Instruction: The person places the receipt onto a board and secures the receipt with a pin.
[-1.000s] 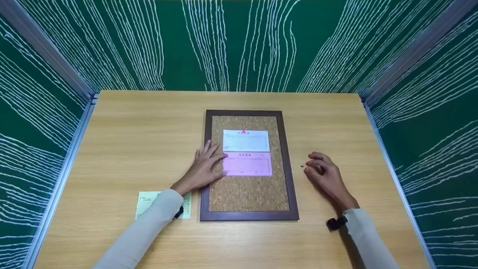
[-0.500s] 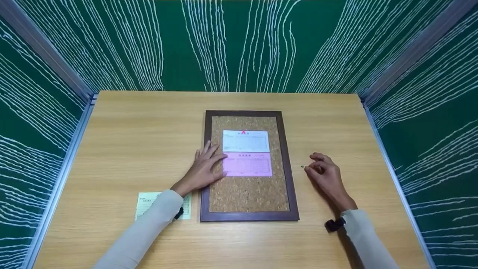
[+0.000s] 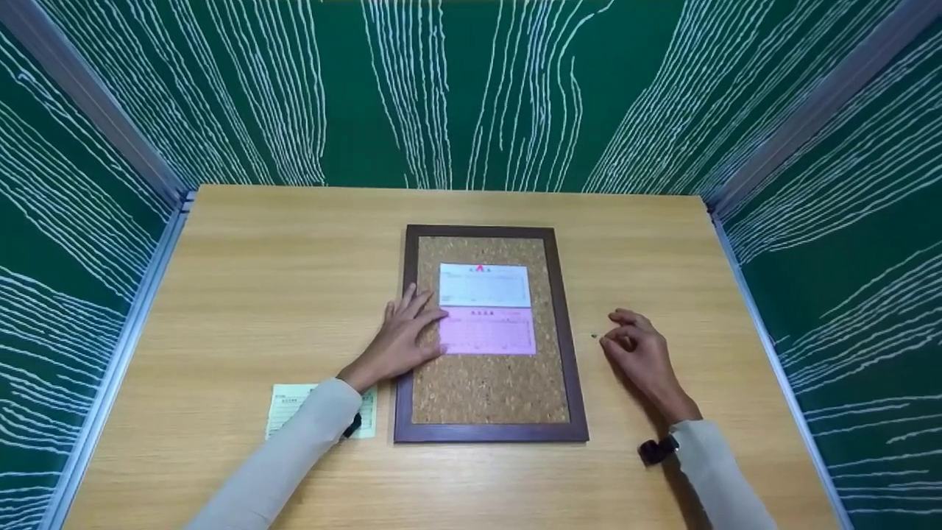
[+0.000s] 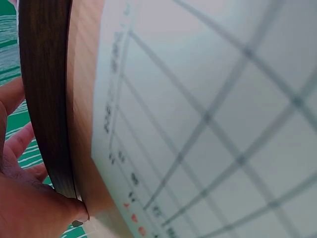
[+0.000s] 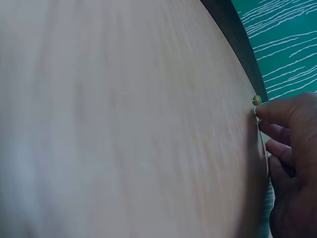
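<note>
A framed corkboard (image 3: 486, 390) lies on the table. On it, a white form slip (image 3: 484, 291) with a red pin (image 3: 480, 268) at its top sits directly above a pink form slip (image 3: 487, 335). My left hand (image 3: 397, 338) rests across the board's left frame, fingers spread; thumb and index finger touch the pink slip's left edge. Right of the board, my right hand (image 3: 639, 353) pinches with thumb and index finger at a small green push pin (image 5: 256, 100), low over the table. Its green head shows beyond the fingertips; the rest is largely hidden.
A pale green form slip (image 3: 289, 405) lies under my left forearm, partly covered. It fills much of the left wrist view. Green walls (image 3: 368, 110) with white lines enclose the wooden table (image 3: 221, 294) at the back and sides.
My right thumb and index finger have closed together at the green push pin. The left hand stays on the board and pink slip. The head view has tilted slightly.
</note>
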Tool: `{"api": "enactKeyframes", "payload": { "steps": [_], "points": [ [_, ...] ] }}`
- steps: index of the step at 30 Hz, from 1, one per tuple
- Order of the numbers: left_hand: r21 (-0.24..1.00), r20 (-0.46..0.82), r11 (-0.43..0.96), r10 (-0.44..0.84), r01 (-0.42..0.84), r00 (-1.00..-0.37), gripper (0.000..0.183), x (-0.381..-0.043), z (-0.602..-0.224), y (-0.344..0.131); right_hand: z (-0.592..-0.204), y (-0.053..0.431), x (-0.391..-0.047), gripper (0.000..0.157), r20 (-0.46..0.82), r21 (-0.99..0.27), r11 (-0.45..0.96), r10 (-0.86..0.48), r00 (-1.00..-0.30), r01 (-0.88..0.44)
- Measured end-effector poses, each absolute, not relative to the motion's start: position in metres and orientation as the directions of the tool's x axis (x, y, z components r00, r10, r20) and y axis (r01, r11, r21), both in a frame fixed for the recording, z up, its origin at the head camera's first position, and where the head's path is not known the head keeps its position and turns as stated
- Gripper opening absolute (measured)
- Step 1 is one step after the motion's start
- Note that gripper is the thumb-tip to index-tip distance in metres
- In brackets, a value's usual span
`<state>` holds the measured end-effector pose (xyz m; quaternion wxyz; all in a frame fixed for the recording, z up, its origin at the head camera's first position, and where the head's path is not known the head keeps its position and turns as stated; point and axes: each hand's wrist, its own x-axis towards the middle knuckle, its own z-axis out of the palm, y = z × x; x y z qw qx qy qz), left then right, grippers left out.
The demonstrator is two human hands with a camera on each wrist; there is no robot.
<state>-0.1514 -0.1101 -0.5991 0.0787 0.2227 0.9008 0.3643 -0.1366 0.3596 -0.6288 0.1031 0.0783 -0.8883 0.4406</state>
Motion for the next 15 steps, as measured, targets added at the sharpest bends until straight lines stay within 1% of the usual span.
{"api": "enactKeyframes", "payload": {
  "steps": [7,9,12,15],
  "points": [
    [0.698,0.019,0.631,0.457,0.339,-0.889,0.06,-0.1509,-0.5991,-0.1088,-0.6272,0.3589,-0.1343,0.007,0.267,-0.746,0.62,-0.054,-0.962,-0.242],
    [0.696,0.016,0.633,0.458,0.339,-0.889,0.06,-0.1509,-0.5997,-0.1089,-0.6256,0.3576,-0.1339,0.007,0.269,-0.748,0.617,-0.053,-0.962,-0.243],
    [0.695,0.016,0.634,0.458,0.34,-0.889,0.061,-0.151,-0.6002,-0.1094,-0.6242,0.3569,-0.1338,0.002,0.259,-0.764,0.6,-0.049,-0.965,-0.236],
    [0.693,0.007,0.638,0.46,0.336,-0.888,0.062,-0.1512,-0.5996,-0.1098,-0.6235,0.3573,-0.1336,0.004,0.25,-0.775,0.589,-0.05,-0.967,-0.231]
  ]
}}
